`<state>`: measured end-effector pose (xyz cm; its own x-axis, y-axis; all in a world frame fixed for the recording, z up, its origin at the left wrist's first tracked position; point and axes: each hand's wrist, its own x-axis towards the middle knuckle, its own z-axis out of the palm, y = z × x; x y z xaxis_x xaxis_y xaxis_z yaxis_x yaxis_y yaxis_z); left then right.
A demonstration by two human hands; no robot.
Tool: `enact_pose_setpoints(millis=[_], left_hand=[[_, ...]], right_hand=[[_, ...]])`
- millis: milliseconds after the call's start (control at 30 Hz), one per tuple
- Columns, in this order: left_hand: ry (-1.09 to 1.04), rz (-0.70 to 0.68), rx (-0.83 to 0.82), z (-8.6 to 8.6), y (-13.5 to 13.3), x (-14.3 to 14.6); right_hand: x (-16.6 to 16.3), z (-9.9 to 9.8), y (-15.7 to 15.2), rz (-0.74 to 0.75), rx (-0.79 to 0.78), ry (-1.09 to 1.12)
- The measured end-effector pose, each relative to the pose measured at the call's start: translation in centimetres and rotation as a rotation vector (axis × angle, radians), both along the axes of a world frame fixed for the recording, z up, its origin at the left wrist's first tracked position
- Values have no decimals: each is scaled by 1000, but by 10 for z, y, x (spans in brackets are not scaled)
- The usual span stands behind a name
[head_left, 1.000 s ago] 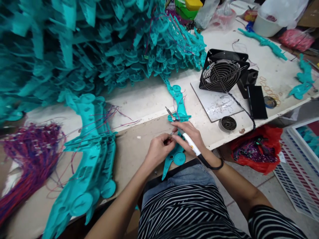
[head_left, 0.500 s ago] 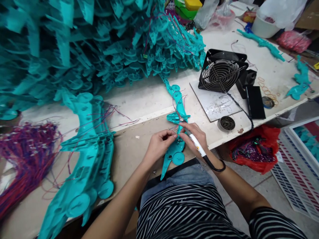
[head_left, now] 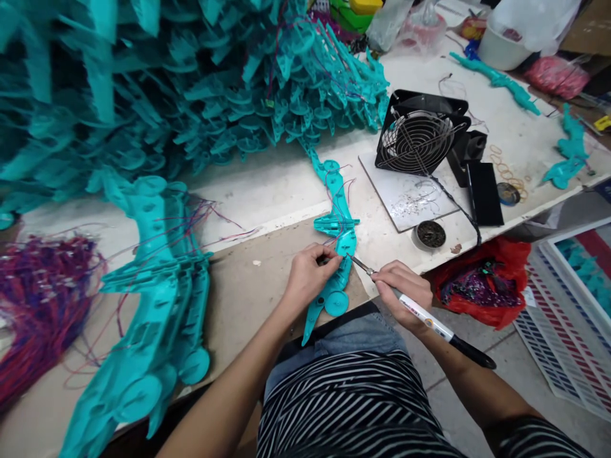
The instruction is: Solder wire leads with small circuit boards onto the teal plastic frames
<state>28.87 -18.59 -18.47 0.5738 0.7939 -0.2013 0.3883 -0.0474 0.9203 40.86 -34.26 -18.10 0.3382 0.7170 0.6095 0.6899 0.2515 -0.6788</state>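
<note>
In the head view a teal plastic part lies lengthwise at the table's front edge, with thin red and purple wires along its upper half. My left hand is closed in a pinch at the left side of this part; what sits between thumb and forefinger is too small to make out. From the right, my right hand grips a soldering iron with a white handle and black tail. Its metal tip points left and reaches the part, close to my left fingertips; contact cannot be judged.
A black fan stands on a white board, beside a small round tin and a black box-like object. Left lie stacked teal parts and a wire bundle. A large teal pile fills the back.
My right hand has drawn back to the right and down, and the soldering iron now lies at a flatter slant. My left hand keeps its pinch beside the part. The view has shifted slightly.
</note>
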Motion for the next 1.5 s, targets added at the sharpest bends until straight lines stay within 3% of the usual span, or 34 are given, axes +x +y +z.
enact_pose_setpoints(millis=[600, 1333, 1433, 1500], left_hand=[[33, -18, 111, -1, -2, 1], [44, 3, 104, -3, -2, 3], [46, -11, 117, -2, -2, 2], [48, -24, 136, -1, -1, 1]], right_hand=[[2, -3, -2, 46, 3, -89], [4, 0, -2, -62, 38, -33], [8, -3, -10, -74, 79, -36], [20, -5, -17, -168, 151, -26]])
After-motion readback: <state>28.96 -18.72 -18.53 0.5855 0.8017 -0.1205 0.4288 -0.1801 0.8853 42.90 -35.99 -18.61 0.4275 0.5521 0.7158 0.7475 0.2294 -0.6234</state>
